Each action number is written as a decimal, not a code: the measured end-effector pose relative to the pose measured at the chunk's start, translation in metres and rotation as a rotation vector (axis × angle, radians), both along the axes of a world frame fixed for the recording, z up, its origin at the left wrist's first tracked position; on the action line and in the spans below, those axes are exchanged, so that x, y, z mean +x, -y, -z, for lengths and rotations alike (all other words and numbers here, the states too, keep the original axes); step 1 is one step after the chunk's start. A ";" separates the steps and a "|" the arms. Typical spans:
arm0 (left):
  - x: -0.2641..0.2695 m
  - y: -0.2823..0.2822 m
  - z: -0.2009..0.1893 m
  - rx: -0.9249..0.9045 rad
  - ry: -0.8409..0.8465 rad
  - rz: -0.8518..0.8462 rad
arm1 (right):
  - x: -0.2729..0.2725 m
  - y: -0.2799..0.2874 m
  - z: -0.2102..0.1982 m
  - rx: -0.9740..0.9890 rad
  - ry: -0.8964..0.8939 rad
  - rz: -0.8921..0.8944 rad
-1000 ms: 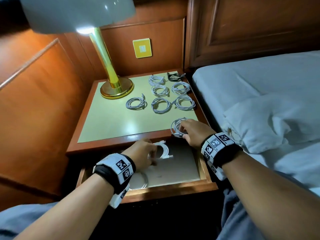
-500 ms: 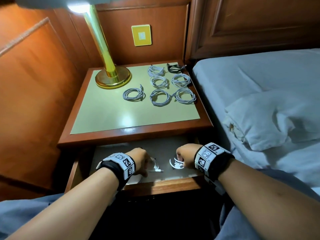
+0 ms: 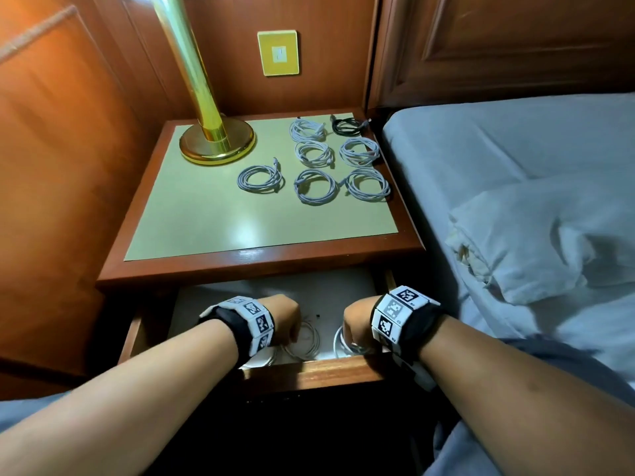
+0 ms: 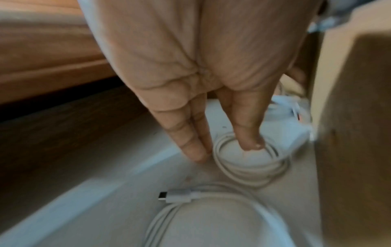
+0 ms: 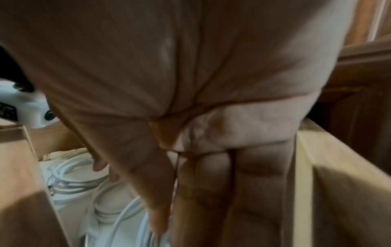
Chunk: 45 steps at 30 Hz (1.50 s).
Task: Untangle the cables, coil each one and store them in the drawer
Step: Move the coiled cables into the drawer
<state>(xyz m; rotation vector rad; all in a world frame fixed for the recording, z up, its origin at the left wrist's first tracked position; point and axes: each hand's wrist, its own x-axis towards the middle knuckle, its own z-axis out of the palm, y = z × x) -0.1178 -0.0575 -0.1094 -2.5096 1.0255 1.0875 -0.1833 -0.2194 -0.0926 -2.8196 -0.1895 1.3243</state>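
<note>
The drawer (image 3: 309, 371) of the nightstand stands pulled out, with both hands inside it. My left hand (image 3: 287, 316) points its straight fingers (image 4: 196, 150) down at the drawer floor. Its thumb tip is planted inside a small white coil (image 4: 249, 168) lying flat there, and the fingers touch down just outside the rim. A larger white coil (image 4: 211, 208) with its plug showing lies nearer. My right hand (image 3: 355, 321) reaches down at the drawer's right side and pinches another white coil (image 5: 129, 215) between thumb and fingers. Several white coils (image 3: 314, 185) and one black coil (image 3: 347, 127) lie on the nightstand top.
A brass lamp (image 3: 216, 142) stands at the back left of the nightstand top (image 3: 206, 218). The bed (image 3: 515, 159) with a crumpled pillow (image 3: 532, 235) is close on the right. Wooden panelling walls in the left side and the back. The drawer's side wall (image 5: 338, 192) is right beside my right fingers.
My right hand took a white coil off the nightstand's front edge and carried it down into the drawer. My left hand lowered its coil onto the drawer floor and straightened its fingers.
</note>
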 end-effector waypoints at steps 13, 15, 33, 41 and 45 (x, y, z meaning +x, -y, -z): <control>0.086 -0.021 -0.086 -0.656 0.431 -0.457 | 0.054 0.071 -0.082 0.332 0.780 0.655; 0.112 -0.021 -0.079 -0.433 0.462 -0.531 | 0.071 0.083 -0.073 0.182 0.628 0.638; 0.152 -0.028 -0.078 -0.235 0.490 -0.514 | 0.078 0.097 -0.040 0.224 0.772 0.729; 0.086 -0.089 -0.077 -0.377 0.447 -0.436 | 0.017 0.077 -0.056 0.321 0.642 0.651; 0.066 -0.104 -0.084 -0.398 0.430 -0.426 | -0.010 0.060 -0.067 0.420 0.579 0.507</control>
